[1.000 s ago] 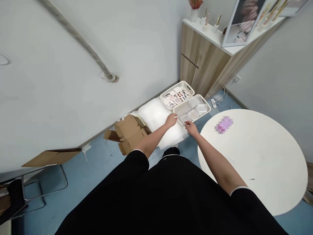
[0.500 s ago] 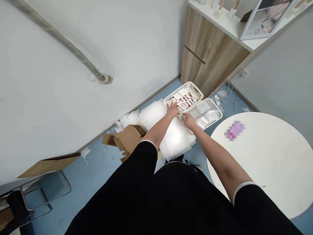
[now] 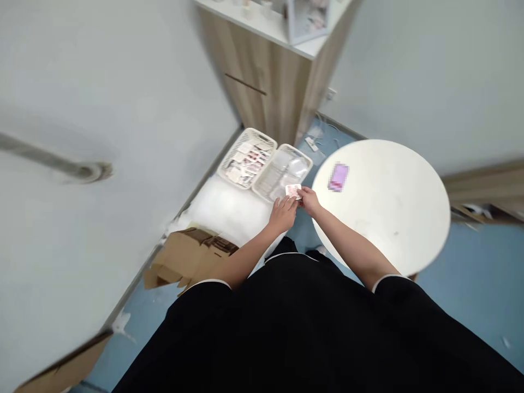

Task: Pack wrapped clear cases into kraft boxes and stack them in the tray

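A small white card with pinkish print [image 3: 292, 190] is pinched at its right edge by my right hand [image 3: 310, 201], in front of the baskets. My left hand [image 3: 283, 214] is just below the card, fingers stretched and slightly apart, the tips at its lower edge; whether they press on it I cannot tell. Beyond my hands, a white basket of clear plastic boxes [image 3: 297, 152] stands beside a second white basket [image 3: 224, 164], which holds many small printed cards [image 3: 250, 158].
White foam sheets [image 3: 219, 210] lie under and before the baskets, with open cardboard boxes [image 3: 180, 254] to their left. At right stands a round white table [image 3: 388, 218] with a blurred purple item [image 3: 338, 177]. A wooden cabinet [image 3: 262, 71] rises behind. A power strip [image 3: 311, 144] lies on the floor.
My left hand has left the card basket and my right hand the box basket; they have come together, with a card now in my right hand. The view has turned right.
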The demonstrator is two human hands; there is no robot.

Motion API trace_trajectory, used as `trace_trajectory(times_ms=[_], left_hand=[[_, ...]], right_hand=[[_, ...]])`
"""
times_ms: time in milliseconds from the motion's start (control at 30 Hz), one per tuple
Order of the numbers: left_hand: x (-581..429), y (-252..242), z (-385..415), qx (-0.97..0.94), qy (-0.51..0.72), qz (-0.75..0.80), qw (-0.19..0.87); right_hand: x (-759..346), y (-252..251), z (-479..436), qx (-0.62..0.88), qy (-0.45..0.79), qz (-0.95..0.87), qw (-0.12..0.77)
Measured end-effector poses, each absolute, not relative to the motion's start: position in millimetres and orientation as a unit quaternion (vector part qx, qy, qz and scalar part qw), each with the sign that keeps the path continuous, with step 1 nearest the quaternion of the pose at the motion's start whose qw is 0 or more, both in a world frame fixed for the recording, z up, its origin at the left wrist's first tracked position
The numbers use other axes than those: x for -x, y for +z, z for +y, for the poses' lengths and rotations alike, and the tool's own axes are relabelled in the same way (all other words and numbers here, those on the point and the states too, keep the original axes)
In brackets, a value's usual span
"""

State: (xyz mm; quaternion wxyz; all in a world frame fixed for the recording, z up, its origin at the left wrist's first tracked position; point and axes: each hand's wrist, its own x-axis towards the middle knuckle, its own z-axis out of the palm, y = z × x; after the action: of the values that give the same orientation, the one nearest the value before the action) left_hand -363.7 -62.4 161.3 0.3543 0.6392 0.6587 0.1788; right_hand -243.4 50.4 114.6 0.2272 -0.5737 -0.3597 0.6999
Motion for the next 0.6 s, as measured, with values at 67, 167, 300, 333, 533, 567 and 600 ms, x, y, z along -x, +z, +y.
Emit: trace_trajectory(times_ms=[67,167,300,333,533,567,600], left_hand=[[329.5,151.9,-60.0,-0.656,0.165,0.633,0.375],[268.2,132.8,-52.8,-0.643,0.152,0.628,0.412],[177.5,106.4,-48.4,-0.588,0.068,0.615,0.521],[155.9,99.6,-47.9,-0.567,0.053,0.616,0.545],[52.8,54.8,-44.1,-0.426,0.015,0.654,0.625],[40.8,47.8,-43.6,-0.418,0.007,0.662,0.622],[30.3,41.2,-43.2,-0.415,0.001,0.670,0.615]], right_hand=[[182.7,113.3,33.9,0.588,0.675,-0.392,0.211],[89.8,109.6,1.2,0.591,0.650,-0.447,0.172],[-16.7,100.5,-35.2,0.611,0.617,-0.475,0.145],[-38.8,97.0,-40.7,0.627,0.601,-0.473,0.147],[-135.1,65.8,-53.7,0.723,0.554,-0.377,0.170],[-145.3,58.8,-53.8,0.730,0.550,-0.371,0.163],[-154.0,51.5,-53.4,0.736,0.543,-0.374,0.153]])
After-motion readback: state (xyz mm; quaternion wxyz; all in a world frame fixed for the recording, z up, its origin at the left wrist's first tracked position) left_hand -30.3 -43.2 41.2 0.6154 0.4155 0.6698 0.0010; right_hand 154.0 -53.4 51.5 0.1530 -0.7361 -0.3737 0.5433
